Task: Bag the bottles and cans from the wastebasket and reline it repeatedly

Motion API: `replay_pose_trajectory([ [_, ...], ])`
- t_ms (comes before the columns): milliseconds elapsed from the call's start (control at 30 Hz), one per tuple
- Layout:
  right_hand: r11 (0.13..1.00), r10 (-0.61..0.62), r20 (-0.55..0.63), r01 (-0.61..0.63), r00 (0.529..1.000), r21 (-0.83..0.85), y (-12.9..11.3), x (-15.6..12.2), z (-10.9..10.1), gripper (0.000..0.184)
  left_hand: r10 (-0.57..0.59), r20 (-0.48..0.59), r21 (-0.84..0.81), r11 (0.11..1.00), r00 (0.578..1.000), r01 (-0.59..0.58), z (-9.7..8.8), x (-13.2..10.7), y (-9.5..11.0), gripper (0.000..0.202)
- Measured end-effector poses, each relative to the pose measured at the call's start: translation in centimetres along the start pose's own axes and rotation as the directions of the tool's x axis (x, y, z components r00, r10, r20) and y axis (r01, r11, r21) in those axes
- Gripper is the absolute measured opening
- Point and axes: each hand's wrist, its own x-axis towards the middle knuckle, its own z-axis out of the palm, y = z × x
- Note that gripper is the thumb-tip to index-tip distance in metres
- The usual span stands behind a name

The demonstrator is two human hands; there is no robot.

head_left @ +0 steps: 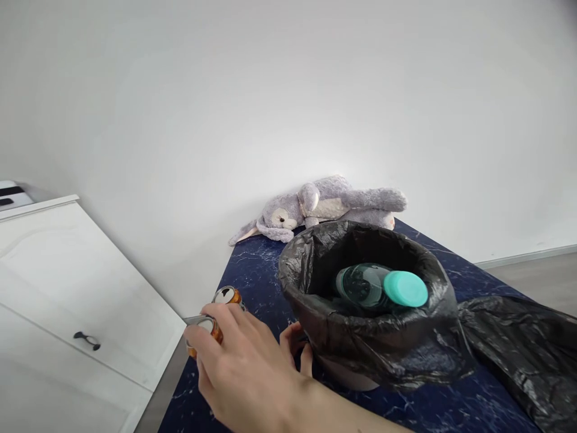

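Observation:
My right hand [252, 367] reaches across from the lower right, its fingers closed around an orange-brown drink can [215, 332] near the table's left edge. A second open-topped can [226, 294] stands just beyond, close to the fingertips. Partly hidden behind my right wrist, my left hand [295, 346] shows curled fingers beside the bin; what they hold, if anything, is hidden. The bin [345, 374] is lined with a black plastic bag [311, 304] folded over its rim. Inside it leans a clear bottle [365, 285] with a turquoise cap [408, 288].
A grey plush rabbit [288, 210] lies on the dark blue marbled table [256, 264] against the wall. More black plastic [514, 343] spreads over the table's right side. A white cabinet [90, 288] with a dark handle stands at the left.

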Motion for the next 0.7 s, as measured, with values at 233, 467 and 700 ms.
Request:
replay_pose_trajectory([
  [233,1.0,0.002,0.07,-0.004,0.998,0.026,1.4,0.2,7.4,0.044,0.056,0.083,0.0,0.998,0.995,-0.056,-0.4,-0.2,-1.7,0.044],
  [467,0.999,0.038,0.131,-0.035,0.991,-0.025,1.0,-0.4,10.1,0.058,0.059,0.166,0.026,0.998,0.984,-0.065,-1.5,-0.1,-2.1,0.041],
  [700,0.997,0.074,0.207,-0.079,0.975,0.013,1.0,0.2,9.4,0.056,0.087,0.113,0.038,0.995,0.99,-0.092,-0.8,-0.2,-2.3,0.041],
])
